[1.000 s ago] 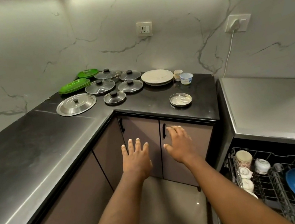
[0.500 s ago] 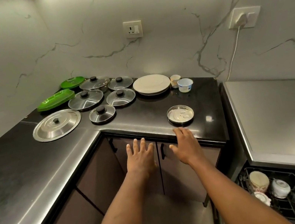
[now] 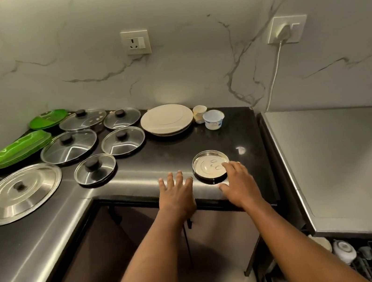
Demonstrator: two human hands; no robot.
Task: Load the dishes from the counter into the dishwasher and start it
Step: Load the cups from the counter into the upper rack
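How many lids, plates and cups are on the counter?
Glass lids with black knobs: 5
Big steel lid: 1
Small steel plate: 1
White plate stack: 1
Green plate stacks: 2
Cups: 2
Total: 12

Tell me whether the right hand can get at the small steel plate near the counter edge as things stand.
Probably yes. The right hand is open, its fingertips already over the near rim of the small steel plate, and nothing lies between them; the left hand stays clear beside it.
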